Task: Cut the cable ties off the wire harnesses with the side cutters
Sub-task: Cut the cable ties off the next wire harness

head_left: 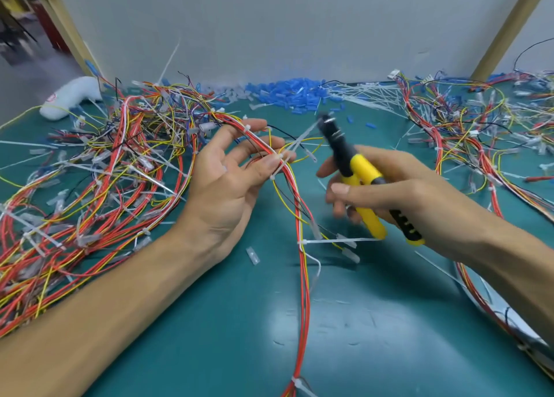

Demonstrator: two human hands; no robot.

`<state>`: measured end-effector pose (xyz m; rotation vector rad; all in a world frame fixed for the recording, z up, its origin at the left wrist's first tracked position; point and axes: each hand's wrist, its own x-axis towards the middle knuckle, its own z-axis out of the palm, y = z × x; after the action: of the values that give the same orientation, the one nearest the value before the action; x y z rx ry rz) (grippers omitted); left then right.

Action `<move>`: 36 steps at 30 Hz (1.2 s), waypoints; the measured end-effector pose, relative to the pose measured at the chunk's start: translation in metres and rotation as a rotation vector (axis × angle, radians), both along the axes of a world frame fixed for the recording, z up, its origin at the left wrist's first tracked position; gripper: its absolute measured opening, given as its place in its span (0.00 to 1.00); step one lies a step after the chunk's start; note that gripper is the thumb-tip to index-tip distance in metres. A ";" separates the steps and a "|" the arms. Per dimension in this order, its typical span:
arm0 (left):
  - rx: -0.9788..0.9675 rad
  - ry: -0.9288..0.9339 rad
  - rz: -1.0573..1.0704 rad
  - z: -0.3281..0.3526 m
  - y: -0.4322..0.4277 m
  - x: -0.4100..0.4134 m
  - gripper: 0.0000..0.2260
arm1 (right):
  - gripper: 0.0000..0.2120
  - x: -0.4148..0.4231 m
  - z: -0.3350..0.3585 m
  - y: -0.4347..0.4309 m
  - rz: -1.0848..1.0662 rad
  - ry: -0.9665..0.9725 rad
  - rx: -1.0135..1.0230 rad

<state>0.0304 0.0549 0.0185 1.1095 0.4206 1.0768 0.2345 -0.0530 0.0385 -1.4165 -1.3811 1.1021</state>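
We hold one wire harness (299,204) up off the green table (389,321) with our left hand (227,174). The wires lie over our fingers, and our thumb pinches them just beside a white cable tie (280,156). Our right hand (389,192) is wrapped tight round the yellow handles of the side cutters (356,168). The black nose of the cutters points up, near the long tail of that tie. The nose is blurry, so we cannot tell if the blades are open or if they touch the tail.

To do this step well, we think the blades should go on the loop of the tie, right by its little square head, not on the tail. We slide just one blade tip under the plastic band. We check that no red or yellow wire is in there too. Our thumb is very near, so we should move it back a bit first. Then we give one firm squeeze.

Another tie (304,242) waits lower down the same harness. A big pile of tangled wires (90,171) lies to the left.
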 end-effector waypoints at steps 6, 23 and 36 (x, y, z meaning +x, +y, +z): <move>0.149 0.049 0.069 0.000 0.001 -0.001 0.22 | 0.17 -0.011 -0.004 -0.006 0.008 -0.303 0.090; 0.325 0.211 0.113 -0.004 -0.001 -0.001 0.21 | 0.18 -0.011 -0.003 -0.007 0.025 -0.436 0.062; 0.344 0.206 0.074 -0.004 -0.004 -0.001 0.19 | 0.14 -0.008 -0.002 -0.009 0.104 -0.222 0.032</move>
<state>0.0293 0.0510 0.0149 1.5278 0.4521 1.1310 0.2264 -0.0621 0.0365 -1.4935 -1.6382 1.0061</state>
